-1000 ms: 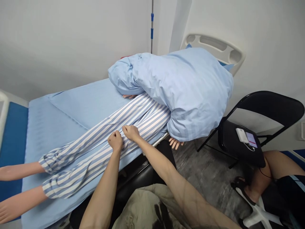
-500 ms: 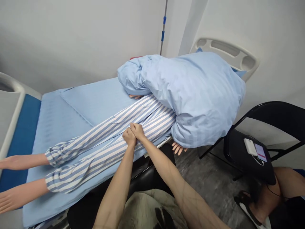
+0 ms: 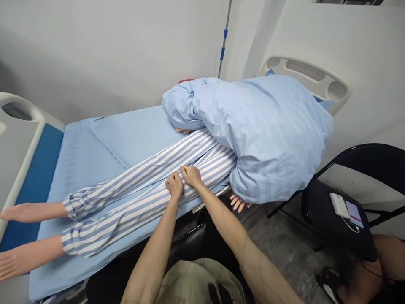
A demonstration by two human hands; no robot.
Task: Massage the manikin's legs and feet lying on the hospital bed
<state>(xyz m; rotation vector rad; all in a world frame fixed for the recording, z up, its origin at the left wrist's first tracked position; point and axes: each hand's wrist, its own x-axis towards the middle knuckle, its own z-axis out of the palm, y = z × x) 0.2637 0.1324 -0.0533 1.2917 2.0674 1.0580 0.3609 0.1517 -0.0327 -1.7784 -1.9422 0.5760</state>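
My left hand [image 3: 174, 184] and my right hand [image 3: 191, 175] are both closed into fists, side by side with a small gap between them. They are over the near thigh of a mannequin in blue-and-white striped trousers [image 3: 133, 202], at about mid-bed. No object shows in either fist, though the palms face away from me. The mannequin's bare feet [image 3: 28, 213] point left. A light blue quilt [image 3: 268, 135] is heaped over its upper body, hiding the head and trunk. One mannequin hand [image 3: 239, 202] pokes out beneath the quilt's near edge.
The bed [image 3: 104, 143] has a blue sheet, a footboard [image 3: 23, 126] at left and a headboard [image 3: 311, 76] at right. A pole [image 3: 224, 44] stands behind it. On a black chair [image 3: 319, 211] lie a white power bank [image 3: 339, 205] and a phone [image 3: 354, 213]. Another person's leg [image 3: 363, 270] is at lower right.
My two fists, touching each other before, have moved slightly apart, the right one going rightward. The whole view has shifted a little.
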